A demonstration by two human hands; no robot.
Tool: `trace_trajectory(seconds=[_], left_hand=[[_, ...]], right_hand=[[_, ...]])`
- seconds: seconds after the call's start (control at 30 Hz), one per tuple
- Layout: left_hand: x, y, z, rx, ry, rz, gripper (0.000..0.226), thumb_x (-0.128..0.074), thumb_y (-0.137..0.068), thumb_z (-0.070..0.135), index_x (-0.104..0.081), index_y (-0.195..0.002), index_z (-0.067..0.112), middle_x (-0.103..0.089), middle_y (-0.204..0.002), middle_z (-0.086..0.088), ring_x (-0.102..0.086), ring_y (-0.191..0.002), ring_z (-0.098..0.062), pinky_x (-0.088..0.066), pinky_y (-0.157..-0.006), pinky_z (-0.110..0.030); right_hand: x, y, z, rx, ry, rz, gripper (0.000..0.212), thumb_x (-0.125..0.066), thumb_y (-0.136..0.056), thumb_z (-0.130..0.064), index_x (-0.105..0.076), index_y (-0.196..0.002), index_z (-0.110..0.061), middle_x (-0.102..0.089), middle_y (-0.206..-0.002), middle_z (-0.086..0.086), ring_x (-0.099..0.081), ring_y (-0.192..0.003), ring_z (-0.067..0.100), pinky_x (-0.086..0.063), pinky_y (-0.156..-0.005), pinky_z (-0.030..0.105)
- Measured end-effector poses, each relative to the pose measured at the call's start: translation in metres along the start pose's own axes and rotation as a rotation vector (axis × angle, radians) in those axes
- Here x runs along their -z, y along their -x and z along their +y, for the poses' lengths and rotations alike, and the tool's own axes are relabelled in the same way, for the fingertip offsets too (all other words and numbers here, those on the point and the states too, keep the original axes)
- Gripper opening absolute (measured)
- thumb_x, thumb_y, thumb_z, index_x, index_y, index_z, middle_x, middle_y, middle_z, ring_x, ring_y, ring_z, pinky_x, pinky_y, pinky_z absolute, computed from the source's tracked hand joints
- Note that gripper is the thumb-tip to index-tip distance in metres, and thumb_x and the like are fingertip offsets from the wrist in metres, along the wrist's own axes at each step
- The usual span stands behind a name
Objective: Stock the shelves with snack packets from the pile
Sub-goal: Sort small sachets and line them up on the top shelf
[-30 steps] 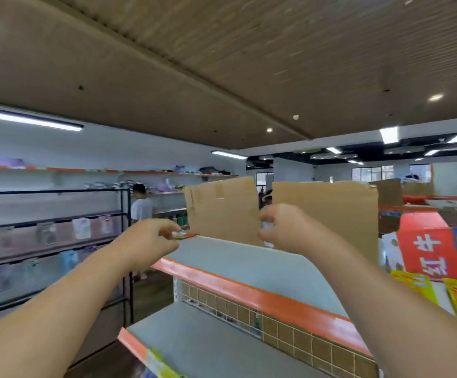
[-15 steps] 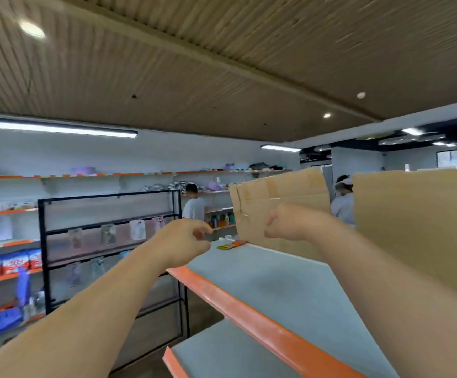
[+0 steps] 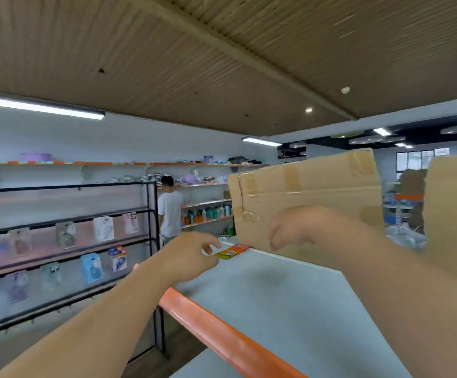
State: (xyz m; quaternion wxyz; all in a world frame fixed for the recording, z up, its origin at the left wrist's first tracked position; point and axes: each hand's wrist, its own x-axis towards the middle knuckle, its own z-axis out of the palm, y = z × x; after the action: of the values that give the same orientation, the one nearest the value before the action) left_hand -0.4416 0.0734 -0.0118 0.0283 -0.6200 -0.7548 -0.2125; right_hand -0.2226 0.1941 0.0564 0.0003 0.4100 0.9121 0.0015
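A small yellow and orange snack packet (image 3: 231,251) lies flat at the far left corner of the grey top shelf (image 3: 276,304), against the foot of a cardboard panel (image 3: 309,192). My left hand (image 3: 189,255) reaches over the shelf's orange front edge (image 3: 208,328), and its fingertips touch the packet's near end. My right hand (image 3: 292,230) hovers to the right of the packet, in front of the cardboard. Its fingers hang loosely curled and hold nothing. The pile of packets is out of view.
A second cardboard panel (image 3: 453,214) stands at the right rear of the shelf. A black wire rack (image 3: 66,241) with hanging goods is on the left. A person in a white shirt (image 3: 170,211) stands at the wall shelves (image 3: 208,205) behind.
The view swung left, dropping the boxes at right. My left hand set the packet on the shelf corner, drew back, and now touches it again. My right hand lowered slightly.
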Motion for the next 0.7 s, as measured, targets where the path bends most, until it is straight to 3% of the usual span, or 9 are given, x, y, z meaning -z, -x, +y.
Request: trace_trajectory(seconds=[0.1, 0.3, 0.43, 0.53, 0.57, 0.7], left_hand=[[-0.013, -0.041, -0.040, -0.056, 0.031, -0.030, 0.033, -0.064, -0.095, 0.039, -0.062, -0.128, 0.039, -0.060, -0.118, 0.018, -0.060, -0.103, -0.007, -0.049, -0.096, -0.030], [-0.040, -0.107, -0.109, -0.148, 0.130, -0.073, 0.029, -0.065, -0.093, 0.041, -0.062, -0.122, 0.044, -0.058, -0.112, 0.020, -0.064, -0.089, -0.004, -0.050, -0.078, -0.023], [-0.052, -0.128, -0.133, -0.184, 0.143, -0.083, 0.030, -0.062, -0.091, 0.043, -0.061, -0.121, 0.045, -0.058, -0.112, 0.021, -0.058, -0.087, -0.002, -0.042, -0.072, -0.021], [-0.060, -0.134, -0.139, -0.172, 0.266, -0.076, 0.025, -0.062, -0.087, 0.039, -0.062, -0.112, 0.046, -0.059, -0.109, 0.020, -0.060, -0.085, -0.001, -0.045, -0.069, -0.021], [-0.063, -0.135, -0.141, -0.168, 0.304, -0.068, 0.023, -0.062, -0.087, 0.038, -0.063, -0.109, 0.045, -0.060, -0.107, 0.019, -0.061, -0.085, -0.002, -0.048, -0.070, -0.023], [-0.064, -0.136, -0.139, -0.189, 0.368, -0.062, 0.017, -0.064, -0.088, 0.037, -0.066, -0.105, 0.039, -0.065, -0.102, 0.012, -0.064, -0.083, -0.010, -0.052, -0.072, -0.026]], right_hand=[[-0.004, -0.030, -0.015, -0.097, -0.001, -0.032, 0.035, -0.061, -0.092, -0.044, -0.063, -0.122, -0.025, -0.065, -0.115, 0.003, -0.067, -0.102, 0.025, -0.047, -0.065, 0.026], [-0.031, -0.121, -0.066, -0.240, -0.038, -0.130, 0.046, -0.064, -0.089, -0.051, -0.062, -0.128, -0.025, -0.061, -0.108, -0.001, -0.067, -0.097, 0.023, -0.053, -0.073, 0.032], [-0.049, -0.169, -0.099, -0.245, 0.016, -0.179, 0.042, -0.053, -0.098, -0.037, -0.059, -0.134, -0.017, -0.061, -0.115, 0.007, -0.061, -0.096, 0.023, -0.050, -0.069, 0.030], [-0.064, -0.196, -0.111, -0.254, 0.079, -0.165, 0.044, -0.044, -0.101, -0.035, -0.051, -0.143, -0.022, -0.055, -0.139, 0.005, -0.053, -0.121, 0.026, -0.046, -0.094, 0.034], [-0.072, -0.205, -0.112, -0.265, 0.088, -0.173, 0.041, -0.043, -0.101, -0.037, -0.054, -0.138, -0.022, -0.055, -0.139, 0.005, -0.053, -0.121, 0.027, -0.044, -0.096, 0.035], [-0.092, -0.212, -0.106, -0.351, 0.054, -0.153, 0.030, -0.045, -0.096, -0.027, -0.066, -0.113, -0.016, -0.065, -0.103, 0.007, -0.056, -0.084, 0.025, -0.044, -0.074, 0.032]])
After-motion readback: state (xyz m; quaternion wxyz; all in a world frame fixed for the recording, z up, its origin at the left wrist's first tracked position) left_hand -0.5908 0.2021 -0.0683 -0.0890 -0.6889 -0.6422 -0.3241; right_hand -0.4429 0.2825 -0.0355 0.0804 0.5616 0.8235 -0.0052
